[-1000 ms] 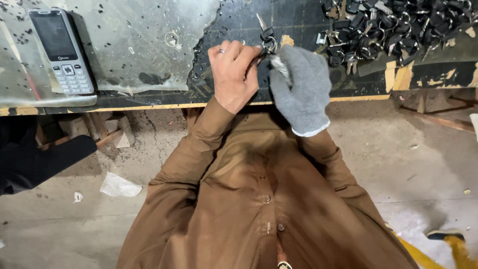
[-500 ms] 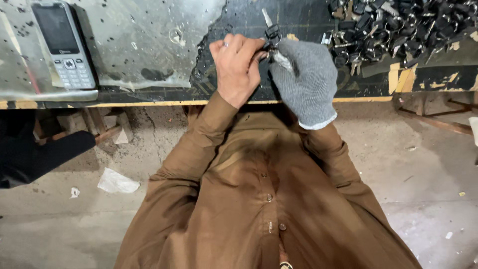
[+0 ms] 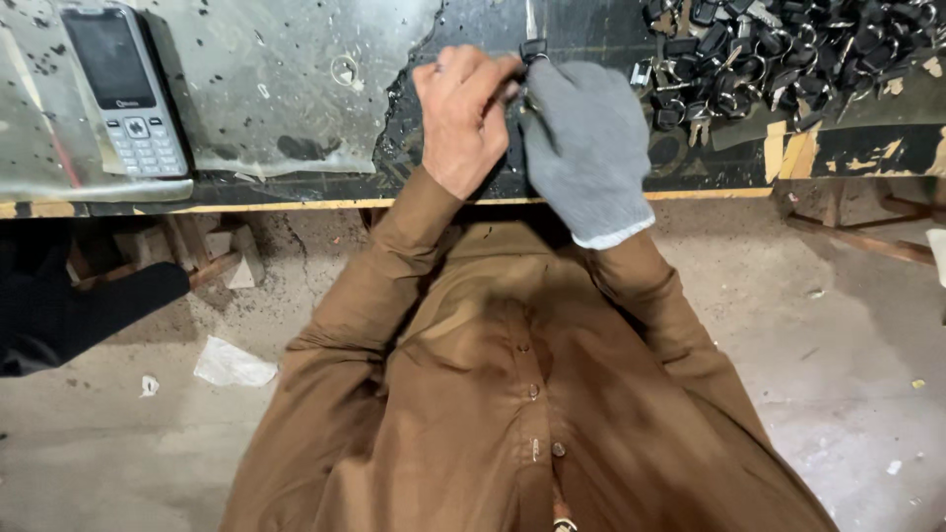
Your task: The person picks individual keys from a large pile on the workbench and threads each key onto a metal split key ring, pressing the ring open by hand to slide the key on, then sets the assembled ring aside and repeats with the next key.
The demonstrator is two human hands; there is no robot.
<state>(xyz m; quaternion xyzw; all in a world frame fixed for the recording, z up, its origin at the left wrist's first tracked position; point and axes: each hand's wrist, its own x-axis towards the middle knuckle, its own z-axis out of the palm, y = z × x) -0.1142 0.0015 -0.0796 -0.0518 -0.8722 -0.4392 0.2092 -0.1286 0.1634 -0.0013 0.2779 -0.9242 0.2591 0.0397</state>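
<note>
Both hands pinch one small dark metal part (image 3: 532, 49) between their fingertips: the bare left hand (image 3: 463, 118) and the right hand (image 3: 581, 148) (grey knit glove), knuckles touching. Just right of the grip lies a pile of similar dark parts (image 3: 778, 59); well left, a phone (image 3: 123, 89).

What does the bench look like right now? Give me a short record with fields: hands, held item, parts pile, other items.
left hand: bare left hand pinching a small metal part at the bench edge
right hand: right hand in a grey knit glove, closed on the same part
parts pile: heap of dark metal pieces on the bench, to the right
other items: grey keypad phone lying at far left on a shiny metal sheet
</note>
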